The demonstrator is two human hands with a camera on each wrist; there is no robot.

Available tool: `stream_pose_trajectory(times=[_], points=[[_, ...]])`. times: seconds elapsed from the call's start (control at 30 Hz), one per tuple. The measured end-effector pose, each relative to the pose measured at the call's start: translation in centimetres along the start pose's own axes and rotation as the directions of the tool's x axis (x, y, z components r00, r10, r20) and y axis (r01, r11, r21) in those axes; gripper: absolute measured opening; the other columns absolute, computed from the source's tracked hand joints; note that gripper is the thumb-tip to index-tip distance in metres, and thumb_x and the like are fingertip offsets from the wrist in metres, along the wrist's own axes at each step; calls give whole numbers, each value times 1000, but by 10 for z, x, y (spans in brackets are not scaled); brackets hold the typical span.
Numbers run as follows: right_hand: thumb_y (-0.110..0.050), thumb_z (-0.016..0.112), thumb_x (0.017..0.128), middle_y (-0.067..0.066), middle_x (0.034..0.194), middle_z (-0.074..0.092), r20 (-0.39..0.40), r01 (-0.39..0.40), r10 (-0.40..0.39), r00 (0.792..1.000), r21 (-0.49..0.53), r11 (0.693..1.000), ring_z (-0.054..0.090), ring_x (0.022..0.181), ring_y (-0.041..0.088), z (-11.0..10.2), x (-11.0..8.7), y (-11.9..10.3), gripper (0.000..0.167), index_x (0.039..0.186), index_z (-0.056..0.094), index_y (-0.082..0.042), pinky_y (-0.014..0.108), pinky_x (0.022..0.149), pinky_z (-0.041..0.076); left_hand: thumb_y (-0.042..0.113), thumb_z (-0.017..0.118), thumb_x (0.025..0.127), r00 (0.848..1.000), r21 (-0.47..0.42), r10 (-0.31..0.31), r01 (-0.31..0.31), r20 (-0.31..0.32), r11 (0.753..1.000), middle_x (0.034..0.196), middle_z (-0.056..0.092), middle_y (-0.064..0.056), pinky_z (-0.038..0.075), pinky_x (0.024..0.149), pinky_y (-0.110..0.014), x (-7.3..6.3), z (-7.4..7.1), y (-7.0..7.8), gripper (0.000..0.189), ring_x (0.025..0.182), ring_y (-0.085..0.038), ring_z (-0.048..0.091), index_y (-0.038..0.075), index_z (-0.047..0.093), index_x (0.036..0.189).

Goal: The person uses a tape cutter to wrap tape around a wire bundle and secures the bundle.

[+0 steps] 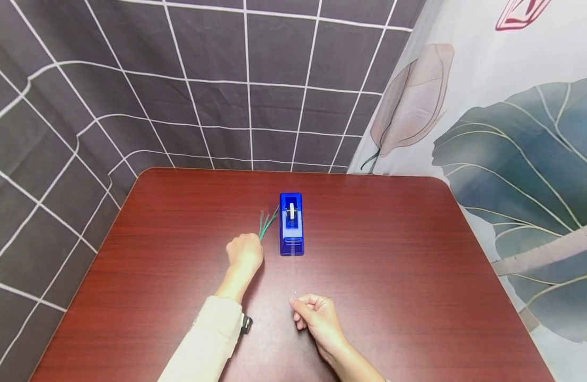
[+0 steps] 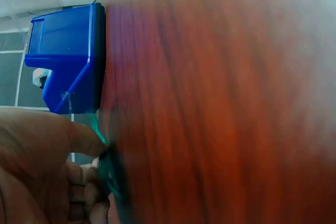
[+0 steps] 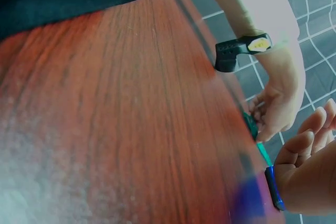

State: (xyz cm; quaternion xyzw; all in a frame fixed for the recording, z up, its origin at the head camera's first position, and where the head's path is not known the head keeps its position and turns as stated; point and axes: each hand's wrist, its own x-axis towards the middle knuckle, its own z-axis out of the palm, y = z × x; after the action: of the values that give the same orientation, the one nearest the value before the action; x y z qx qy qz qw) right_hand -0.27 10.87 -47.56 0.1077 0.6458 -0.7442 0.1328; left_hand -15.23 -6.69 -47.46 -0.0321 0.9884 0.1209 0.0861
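A blue tape dispenser (image 1: 291, 246) with a white-cored roll (image 1: 291, 211) stands upright on the table. From its front a thin clear strip of tape (image 1: 294, 276) stretches toward the person. The right hand (image 1: 317, 318) pinches the end of this strip between thumb and index finger, other fingers curled. Left of the dispenser, the left hand (image 1: 245, 252) grips a small bundle of thin green strands (image 1: 268, 223), whose loose ends fan out toward the dispenser. In the left wrist view, dark green loops (image 2: 109, 174) of the bundle show by the fingers, close over the tabletop.
The reddish-brown wooden table (image 1: 393, 265) spreads around both hands. Behind it hangs a dark grey curtain with a white grid (image 1: 217, 101), and on the right a white leaf-patterned curtain (image 1: 489, 69). A black band (image 3: 244, 48) circles the left wrist.
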Motion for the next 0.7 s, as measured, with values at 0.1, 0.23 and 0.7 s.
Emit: stream_pose_trajectory(times=[0.1,0.23,0.7], points=[[-8,70,92,-6,56,58,7,1,-1,1000,6,1000,50,47,4,-1,0,0,19,74,62,-5,17,50,43,15,60,95,999,36,5,-6,40,999,93,69,-18,55,74,-48,-1,2,1,19,92,-36,67,2,68,84],[-8,70,92,-6,56,58,11,-4,4,1000,8,1000,50,47,4,-1,0,0,20,74,62,-5,16,51,43,10,56,97,999,45,19,-21,44,999,97,66,-21,55,79,-50,-4,3,1,19,96,-37,65,-4,68,97],[-8,70,92,-6,56,58,6,-7,7,1000,-7,1000,49,47,4,-4,2,1,21,73,62,-4,17,50,44,8,63,95,994,-154,4,-21,-108,988,87,71,-27,58,69,-52,-9,1,-7,17,83,-45,70,-7,67,88]])
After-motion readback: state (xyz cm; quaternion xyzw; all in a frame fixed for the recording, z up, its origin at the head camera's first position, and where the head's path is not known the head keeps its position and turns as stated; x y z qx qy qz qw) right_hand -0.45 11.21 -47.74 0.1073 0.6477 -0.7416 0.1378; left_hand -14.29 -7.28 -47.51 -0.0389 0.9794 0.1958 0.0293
